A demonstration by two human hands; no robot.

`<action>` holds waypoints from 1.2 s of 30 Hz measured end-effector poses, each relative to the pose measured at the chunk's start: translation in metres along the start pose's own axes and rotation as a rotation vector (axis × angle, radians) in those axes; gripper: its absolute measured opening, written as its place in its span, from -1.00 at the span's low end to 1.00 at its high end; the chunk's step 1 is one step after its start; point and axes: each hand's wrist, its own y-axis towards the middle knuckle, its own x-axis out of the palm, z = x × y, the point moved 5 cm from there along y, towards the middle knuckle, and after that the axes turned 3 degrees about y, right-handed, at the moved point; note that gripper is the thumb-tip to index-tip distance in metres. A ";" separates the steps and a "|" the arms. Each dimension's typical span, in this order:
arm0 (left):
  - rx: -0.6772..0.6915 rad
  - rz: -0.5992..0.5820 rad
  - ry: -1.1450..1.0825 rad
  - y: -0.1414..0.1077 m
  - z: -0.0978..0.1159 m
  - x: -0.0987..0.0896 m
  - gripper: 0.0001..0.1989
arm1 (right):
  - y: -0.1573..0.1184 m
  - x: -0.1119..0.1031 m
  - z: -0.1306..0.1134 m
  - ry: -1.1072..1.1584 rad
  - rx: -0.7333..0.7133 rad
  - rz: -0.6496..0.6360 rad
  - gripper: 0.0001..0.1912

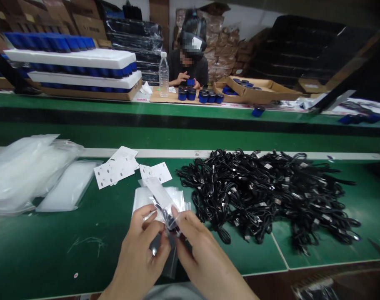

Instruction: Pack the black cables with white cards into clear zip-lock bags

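Long green workbench [46, 258] in a storeroom of stacked cartons, with a black cable pile [265, 196] to the right, loose white cards [115, 168] straight ahead, and a heap of clear bags [27, 171] at far left. Across the aisle, on a far bench, a co-worker [190, 68] beside blue-capped jars [190, 94] and a water bottle [163, 75]. Nearest of all, a clear bag [154, 199] held up between both hands, with a white card [158, 192] and a small black cable coil [170, 223] at its middle, though whether fully inside or only at the mouth, impossible to tell. Long axis of the card tilted, upper left to lower right, its lower end running down toward the right hand [205, 259]. That hand nearer the coil, thumb and fingers closed in a pinch on the bag. Left hand [136, 250] also gripping, fingers curled around the bag's left edge. Cable pile just beyond the right hand, not touching it.
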 end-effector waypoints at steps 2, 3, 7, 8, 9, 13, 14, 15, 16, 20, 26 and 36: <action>0.053 -0.003 -0.002 0.001 0.003 -0.001 -0.89 | -0.001 -0.005 0.000 0.089 -0.011 0.023 -0.58; 0.083 -0.008 -0.003 0.001 0.005 -0.002 -0.89 | -0.002 -0.006 0.001 0.091 -0.009 0.060 -0.66; 0.131 -0.022 -0.049 0.001 0.010 -0.004 -0.86 | -0.005 -0.013 0.008 -0.014 -0.045 0.388 -0.87; 0.132 -0.030 -0.064 0.001 0.011 -0.004 -0.86 | -0.007 -0.016 0.009 -0.027 -0.048 0.508 -0.90; 0.125 -0.039 -0.077 0.000 0.011 -0.003 -0.87 | -0.009 -0.019 0.011 -0.024 -0.043 0.599 -0.92; 0.020 -0.057 -0.144 -0.005 0.012 -0.002 -0.87 | -0.002 -0.013 0.015 0.092 -0.033 0.434 -0.84; -0.013 -0.061 -0.175 -0.007 0.011 -0.001 -0.85 | 0.000 -0.011 0.014 0.105 -0.057 0.361 -0.85; -0.044 -0.069 -0.209 -0.008 0.011 -0.001 -0.84 | 0.000 -0.010 0.012 0.099 -0.088 0.326 -0.86; -0.066 -0.082 -0.245 -0.008 0.009 0.000 -0.82 | 0.000 -0.011 0.010 0.082 -0.123 0.326 -0.87; -0.187 0.023 -0.440 -0.006 -0.014 -0.008 -0.96 | -0.003 -0.021 0.008 0.129 -0.111 0.406 -0.91; -0.637 -0.145 -0.883 -0.002 -0.053 -0.002 -0.55 | 0.002 -0.015 0.024 0.766 0.276 0.198 -0.84; -1.013 -0.266 -1.330 -0.010 -0.040 0.011 -0.57 | 0.003 0.007 0.040 1.107 0.367 0.037 -0.64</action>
